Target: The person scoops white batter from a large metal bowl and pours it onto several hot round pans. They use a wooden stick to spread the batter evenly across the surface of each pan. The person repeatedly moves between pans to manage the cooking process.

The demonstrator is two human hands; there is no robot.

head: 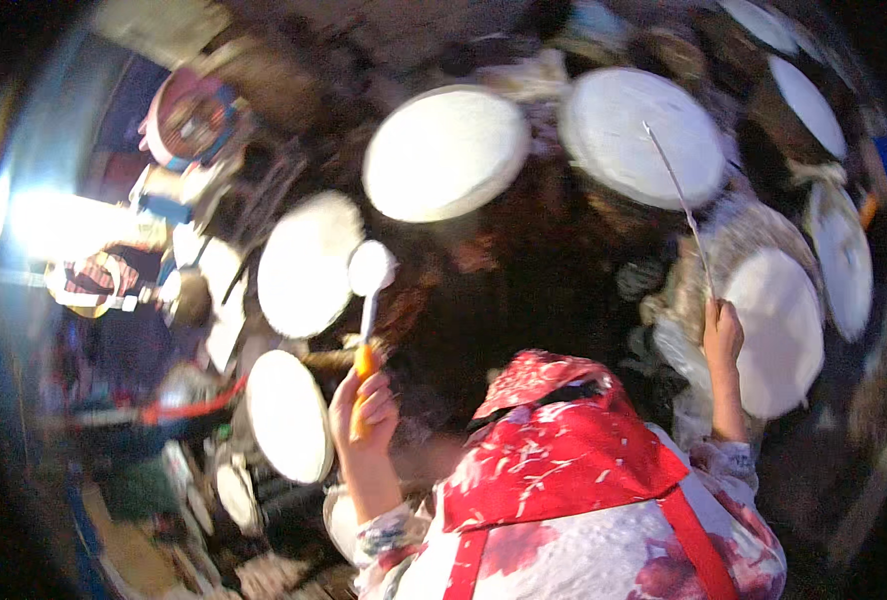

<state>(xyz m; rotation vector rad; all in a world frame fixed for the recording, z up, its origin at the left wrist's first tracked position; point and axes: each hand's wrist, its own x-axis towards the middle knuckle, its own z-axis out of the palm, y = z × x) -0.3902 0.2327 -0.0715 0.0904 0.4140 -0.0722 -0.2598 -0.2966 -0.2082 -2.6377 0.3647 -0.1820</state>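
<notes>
My left hand (368, 412) is closed around the orange handle of a ladle-like tool (372, 270), whose round white head stands upright beside a round white disc (308, 266). My right hand (723, 326) grips a long thin rod (680, 191); its tip lies over another round white disc (638, 135), touching or just above it, which I cannot tell. Close to my right hand is a white disc (773, 330). More such discs stand at top middle (447, 150) and lower left (288, 416). Whether they are lids, pans or filled vessels is unclear.
Further round white tops stand at the right, including one by the rim (841, 262). A pink basket (188, 124) is at upper left. A bright lamp (61, 225) glares at the far left. Blurred clear plastic (676, 345) lies near my right wrist. The middle is dark.
</notes>
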